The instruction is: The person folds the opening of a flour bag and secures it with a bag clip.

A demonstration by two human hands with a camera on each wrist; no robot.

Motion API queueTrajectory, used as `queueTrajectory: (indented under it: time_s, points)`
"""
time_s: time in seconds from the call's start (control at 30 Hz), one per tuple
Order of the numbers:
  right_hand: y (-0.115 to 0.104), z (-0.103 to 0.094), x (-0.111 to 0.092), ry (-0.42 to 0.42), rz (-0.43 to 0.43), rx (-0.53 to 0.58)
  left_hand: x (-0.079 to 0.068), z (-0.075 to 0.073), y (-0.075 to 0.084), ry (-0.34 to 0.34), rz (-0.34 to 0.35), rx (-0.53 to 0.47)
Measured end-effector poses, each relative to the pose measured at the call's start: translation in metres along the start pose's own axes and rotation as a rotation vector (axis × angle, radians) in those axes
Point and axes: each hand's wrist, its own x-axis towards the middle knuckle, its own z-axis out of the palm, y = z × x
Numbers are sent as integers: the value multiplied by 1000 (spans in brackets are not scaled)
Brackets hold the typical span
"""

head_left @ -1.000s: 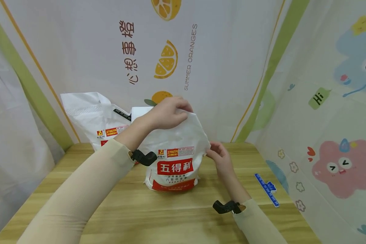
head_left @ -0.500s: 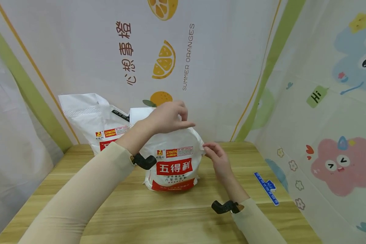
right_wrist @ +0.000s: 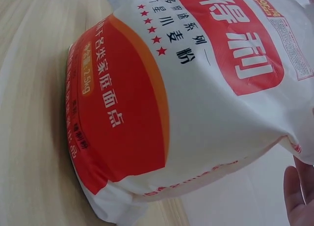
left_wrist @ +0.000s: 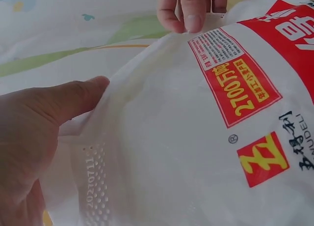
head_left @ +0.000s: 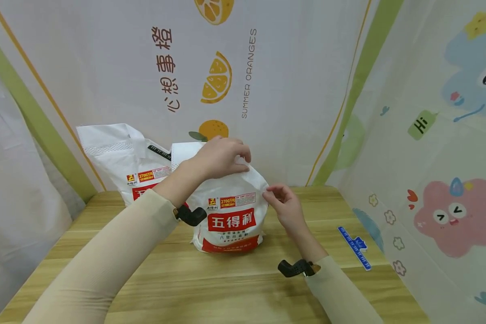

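A white and red flour bag (head_left: 231, 202) stands upright on the table in the head view. My left hand (head_left: 222, 157) grips its folded top edge, with the thumb (left_wrist: 86, 96) on the near side in the left wrist view. The right hand (head_left: 285, 207) pinches the bag's upper right edge between thumb and fingers. In the right wrist view the red lower front of the flour bag (right_wrist: 122, 98) fills the middle, and part of the right hand shows at the edge. A second flour bag (head_left: 119, 157) stands behind on the left, partly covered by my left arm.
A black toothed sealing clip (head_left: 159, 152) lies across the second bag's upper right side. A blue sealing clip (head_left: 354, 247) lies on the wooden table (head_left: 227, 288) at the right. Printed curtains (head_left: 291, 90) hang behind and along the sides.
The bag's upper right corner has folded down and in. My right hand has shifted slightly left with the edge. The left thumb stretched out, then drew back against the fold.
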Motion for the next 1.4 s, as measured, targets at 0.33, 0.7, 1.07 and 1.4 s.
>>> queueTrajectory:
  time_s: [0.33, 0.7, 1.07, 1.4]
  points:
    - [-1, 1, 2, 42, -7, -22, -2, 6, -4, 44, 88, 10]
    - [-9, 1, 2, 28, -64, -100, -8, 6, -9, 70, 152, 25]
    - [-10, 3, 5, 30, -127, -116, -7, 10, -9, 124, 161, 22]
    - [-11, 3, 3, 7, -171, -145, -7, 13, -12, 109, 156, 5]
